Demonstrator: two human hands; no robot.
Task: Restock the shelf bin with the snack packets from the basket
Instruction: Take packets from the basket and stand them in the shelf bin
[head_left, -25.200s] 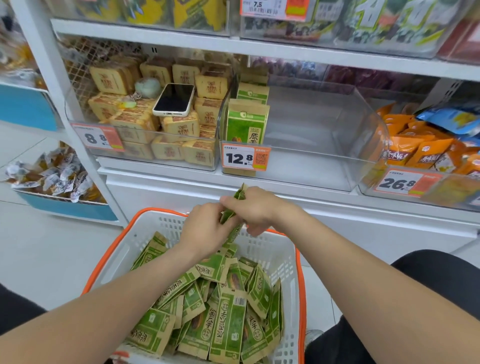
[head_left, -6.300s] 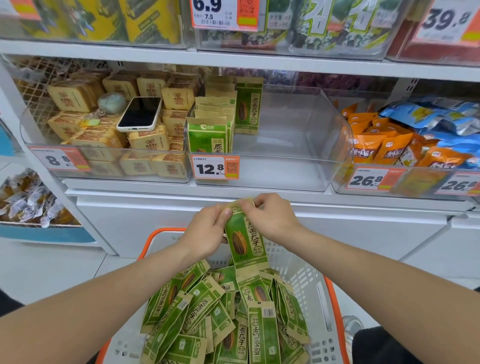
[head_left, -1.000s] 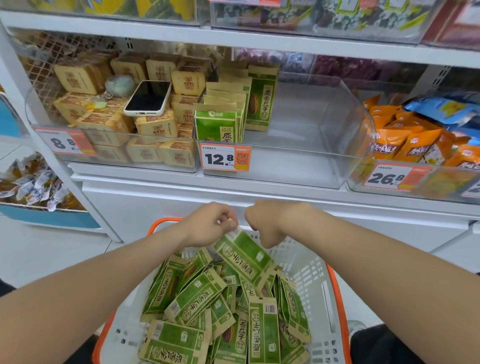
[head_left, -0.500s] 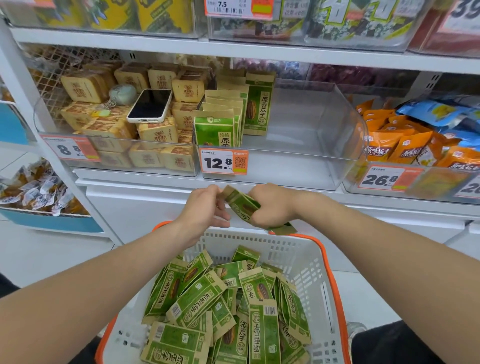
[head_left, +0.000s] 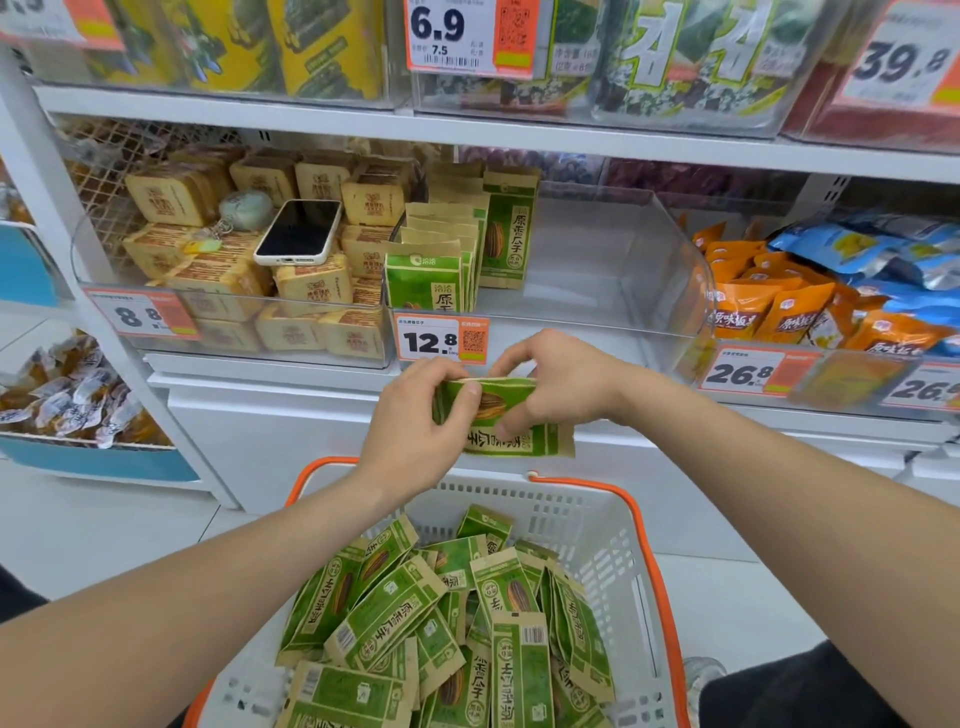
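A: Head view, nearest first: what lies at the bottom?

B: A white basket (head_left: 618, 540) with an orange rim, just below the arms. A loose heap of green snack packets (head_left: 447, 618) fills it, lying every way, some face up, some showing barcodes.

A: And the hands?

B: Both are raised above the basket's far rim, close together. The left hand (head_left: 415, 421) and the right hand (head_left: 561, 384) both clamp one held packet (head_left: 498, 415). It lies roughly level, print upside down to the camera. The left thumb presses its left end; the right fingers curl over its top and front. It may be more than one packet pressed together; I cannot tell.

A: Is it touching the shelf?

B: No. It hangs in front of the white shelf base, below the price tag (head_left: 441, 340) reading 12.8.

A: Behind that tag?

B: The clear shelf bin (head_left: 623, 270). A row of stocked packets (head_left: 441, 260) stands upright along its left side, front to back, with one taller packet facing forward near the rear. The middle and right of the bin are bare.

A: Neighbours?

B: To the left, a bin of tan wrapped snacks (head_left: 311, 283) with a phone (head_left: 300, 231) lying face up on top. To the right, orange packets (head_left: 769, 306) and blue ones behind them.
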